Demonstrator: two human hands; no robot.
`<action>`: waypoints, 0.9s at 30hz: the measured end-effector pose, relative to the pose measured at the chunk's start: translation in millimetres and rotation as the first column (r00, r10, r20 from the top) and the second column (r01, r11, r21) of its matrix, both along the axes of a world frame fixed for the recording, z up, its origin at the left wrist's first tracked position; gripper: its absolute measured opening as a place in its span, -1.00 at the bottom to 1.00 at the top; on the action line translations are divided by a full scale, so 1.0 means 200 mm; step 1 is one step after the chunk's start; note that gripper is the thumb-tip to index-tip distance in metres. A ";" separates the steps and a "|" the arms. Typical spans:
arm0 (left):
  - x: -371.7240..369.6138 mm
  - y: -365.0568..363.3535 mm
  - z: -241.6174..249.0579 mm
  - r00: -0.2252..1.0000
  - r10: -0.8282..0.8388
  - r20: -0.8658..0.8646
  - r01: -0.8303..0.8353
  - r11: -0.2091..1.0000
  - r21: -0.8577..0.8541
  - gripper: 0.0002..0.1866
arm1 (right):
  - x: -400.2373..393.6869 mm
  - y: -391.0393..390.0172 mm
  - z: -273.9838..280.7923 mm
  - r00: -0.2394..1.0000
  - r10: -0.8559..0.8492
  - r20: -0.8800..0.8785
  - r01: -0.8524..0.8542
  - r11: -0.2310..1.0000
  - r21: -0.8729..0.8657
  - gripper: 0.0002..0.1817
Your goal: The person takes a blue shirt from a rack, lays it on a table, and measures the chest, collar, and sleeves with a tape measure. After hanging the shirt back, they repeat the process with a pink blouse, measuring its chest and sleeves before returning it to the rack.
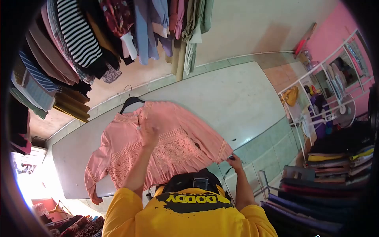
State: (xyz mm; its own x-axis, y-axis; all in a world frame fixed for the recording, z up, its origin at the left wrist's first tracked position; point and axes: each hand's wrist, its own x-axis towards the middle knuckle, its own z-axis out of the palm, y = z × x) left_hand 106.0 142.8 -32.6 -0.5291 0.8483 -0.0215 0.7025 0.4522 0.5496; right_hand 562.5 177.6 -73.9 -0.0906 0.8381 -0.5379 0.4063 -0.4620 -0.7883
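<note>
Head | left hand (149,134) flat on pink blouse (173,150) — right hand (234,160) pinches hem (fingers closed)

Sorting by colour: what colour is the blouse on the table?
Pink blouse, with lace trim; the head view shows it.

A bright yellow short-sleeved shirt (185,217) is worn, printed across the chest with a ragged black patch (193,202) bearing yellow block lettering. A black strap with a small dark device (200,183) is seen at the neckline. Both forearms are left bare.
</note>
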 end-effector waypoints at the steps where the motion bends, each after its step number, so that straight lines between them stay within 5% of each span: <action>1: 0.04 0.08 -0.11 0.994 -0.075 -0.078 0.081 0.994 0.080 -0.30 | -0.02 0.03 -0.04 0.996 0.001 -0.087 -0.005 0.999 -0.049 -0.63; 3: 0.18 0.22 0.10 0.990 -0.111 -0.085 0.104 0.992 -0.077 -0.32 | 0.03 0.08 0.00 0.993 0.055 -0.108 -0.065 0.993 -0.098 -0.73; 5: 0.22 0.31 0.17 0.986 -0.148 -0.070 0.128 0.963 -0.239 -0.34 | 0.21 0.16 0.08 0.886 0.429 0.179 -0.440 0.897 0.029 -0.83; 7: 0.24 0.35 0.14 0.994 -0.011 -0.111 -0.029 0.934 -0.356 -0.38 | 0.41 0.30 0.20 0.943 0.330 0.051 -0.334 0.936 0.114 -0.87; 9: 0.26 0.37 0.13 0.990 0.034 -0.139 -0.083 0.928 -0.363 -0.38 | 0.53 0.56 0.38 0.950 0.313 -0.017 -0.284 0.883 0.373 -0.90; 11: 0.26 0.39 0.12 0.983 0.073 -0.168 -0.129 0.925 -0.357 -0.39 | 0.37 0.84 0.77 0.877 0.366 0.313 -0.480 0.613 0.628 -0.90; 13: 0.25 0.41 0.10 0.968 0.152 -0.200 -0.215 0.914 -0.345 -0.39 | 0.20 1.04 0.93 0.829 0.247 0.501 -0.556 0.460 0.692 -0.89; 17: 0.17 0.42 -0.06 0.975 0.119 -0.187 -0.144 0.982 -0.126 -0.39 | 0.18 1.25 0.79 0.604 0.325 0.727 -0.760 0.509 0.404 -0.88; 19: 0.22 0.47 0.13 0.953 0.150 -0.265 -0.255 0.869 -0.424 -0.42 | 0.23 1.23 0.77 0.622 0.331 0.709 -0.703 0.635 0.320 -0.87; 20: 0.20 0.48 0.11 0.953 0.155 -0.260 -0.257 0.868 -0.425 -0.42 | 0.29 1.21 0.73 0.677 0.234 0.698 -0.645 0.645 0.410 -0.85; 22: 0.15 0.48 0.05 0.875 0.147 -0.461 -0.150 0.988 0.029 -0.50 | 0.44 1.15 0.66 0.732 0.208 0.649 -0.577 0.694 0.430 -0.83; 23: 0.16 0.51 0.08 0.875 0.150 -0.460 -0.155 0.988 0.027 -0.50 | 0.49 1.10 0.62 0.788 0.172 0.591 -0.497 0.744 0.447 -0.81; 25: 0.17 0.60 0.22 0.874 -0.171 -0.455 0.177 0.984 -0.032 -0.64 | 0.54 0.99 0.51 0.821 0.145 0.553 -0.472 0.717 0.513 -0.79; 27: 0.15 0.64 0.19 0.885 -0.210 -0.415 0.181 0.978 -0.109 -0.70 | 0.55 0.93 0.47 0.852 0.125 0.509 -0.447 0.681 0.581 -0.78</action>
State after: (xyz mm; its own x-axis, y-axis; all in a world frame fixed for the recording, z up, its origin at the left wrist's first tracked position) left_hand 135.4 271.6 4.6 -0.3246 0.9397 0.1077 0.9390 0.3065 0.1559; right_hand 673.0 364.1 20.1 -0.3041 0.9475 0.0987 0.7686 0.3052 -0.5622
